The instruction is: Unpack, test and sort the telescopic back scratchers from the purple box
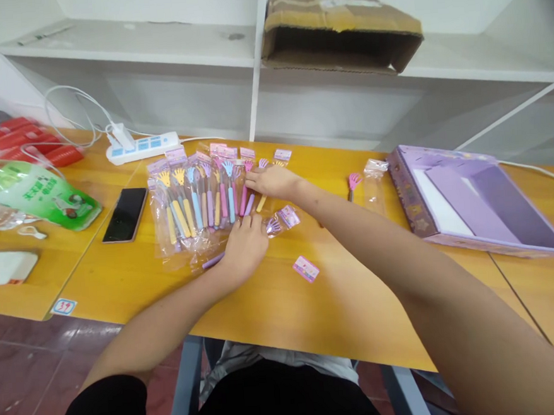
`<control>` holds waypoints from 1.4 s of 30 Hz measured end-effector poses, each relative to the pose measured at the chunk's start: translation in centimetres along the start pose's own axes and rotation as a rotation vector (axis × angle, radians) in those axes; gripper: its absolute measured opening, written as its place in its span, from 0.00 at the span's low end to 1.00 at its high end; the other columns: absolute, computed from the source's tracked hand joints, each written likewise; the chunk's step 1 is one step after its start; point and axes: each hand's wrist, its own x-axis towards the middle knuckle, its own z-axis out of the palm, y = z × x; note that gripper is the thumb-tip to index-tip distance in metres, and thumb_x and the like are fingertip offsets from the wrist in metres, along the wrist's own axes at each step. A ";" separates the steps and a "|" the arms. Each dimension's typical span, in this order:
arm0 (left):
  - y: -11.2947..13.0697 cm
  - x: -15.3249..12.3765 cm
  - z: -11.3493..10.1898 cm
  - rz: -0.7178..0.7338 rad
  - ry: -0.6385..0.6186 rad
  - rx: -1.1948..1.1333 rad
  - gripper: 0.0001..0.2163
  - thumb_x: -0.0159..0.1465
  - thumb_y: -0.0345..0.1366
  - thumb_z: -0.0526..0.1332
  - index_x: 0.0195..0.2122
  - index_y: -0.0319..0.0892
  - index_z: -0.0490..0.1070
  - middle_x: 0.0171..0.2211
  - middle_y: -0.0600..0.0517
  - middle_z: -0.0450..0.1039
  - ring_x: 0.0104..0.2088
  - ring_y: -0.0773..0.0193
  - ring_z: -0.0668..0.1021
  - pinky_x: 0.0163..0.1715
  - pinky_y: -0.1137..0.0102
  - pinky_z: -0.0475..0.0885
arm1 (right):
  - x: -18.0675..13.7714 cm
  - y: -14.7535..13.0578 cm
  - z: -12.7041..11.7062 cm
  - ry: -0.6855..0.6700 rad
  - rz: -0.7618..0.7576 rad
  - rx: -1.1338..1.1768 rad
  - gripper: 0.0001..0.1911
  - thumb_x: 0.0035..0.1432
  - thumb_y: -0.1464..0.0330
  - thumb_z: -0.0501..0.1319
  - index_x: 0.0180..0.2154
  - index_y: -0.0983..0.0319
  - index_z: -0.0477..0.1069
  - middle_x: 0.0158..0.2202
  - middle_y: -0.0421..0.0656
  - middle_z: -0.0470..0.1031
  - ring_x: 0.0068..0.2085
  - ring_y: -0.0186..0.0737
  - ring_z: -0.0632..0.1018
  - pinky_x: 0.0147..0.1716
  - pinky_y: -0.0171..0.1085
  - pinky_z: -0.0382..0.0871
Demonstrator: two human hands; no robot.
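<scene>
The desk (284, 308) is carrying a row of bagged pastel scratchers (195, 200) near its far edge. The left hand (244, 244) and right hand (272, 181) are lying on the row's right end, fingers flat and together, pinching nothing. Light, even pressure is advisable, since the sleeves look slippery.

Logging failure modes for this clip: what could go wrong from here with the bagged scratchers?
1. The bagged scratchers overlap in a glossy row under the left hand and right hand; a push could likely slide the neighbours out of line.
2. A pink card lies loose on the table between the arms; a sweep might knock it off the front edge.
3. A pink scratcher and empty bag lie beside the right forearm, easily dragged.
</scene>
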 end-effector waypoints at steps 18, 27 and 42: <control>-0.1 0.0 -1.0 -0.074 0.051 -0.005 0.13 0.77 0.33 0.56 0.56 0.34 0.74 0.54 0.36 0.76 0.55 0.43 0.77 0.47 0.56 0.76 | -34.8 9.6 1.8 -0.008 1.005 0.019 0.21 0.73 0.69 0.54 0.60 0.62 0.77 0.58 0.63 0.75 0.43 0.53 0.73 0.41 0.49 0.66; 0.2 0.0 -0.4 0.002 0.043 -0.037 0.13 0.74 0.27 0.55 0.55 0.33 0.75 0.52 0.35 0.77 0.55 0.42 0.76 0.51 0.52 0.75 | -39.6 12.1 7.0 0.201 1.341 0.225 0.11 0.57 0.75 0.59 0.31 0.57 0.78 0.45 0.60 0.78 0.34 0.47 0.73 0.41 0.52 0.67; -0.2 0.5 0.5 0.092 0.054 -0.366 0.32 0.69 0.26 0.58 0.75 0.36 0.56 0.65 0.36 0.71 0.61 0.47 0.79 0.61 0.54 0.76 | -19.4 -11.4 2.8 0.343 0.504 0.458 0.19 0.76 0.68 0.54 0.62 0.62 0.75 0.44 0.50 0.82 0.38 0.46 0.81 0.43 0.43 0.74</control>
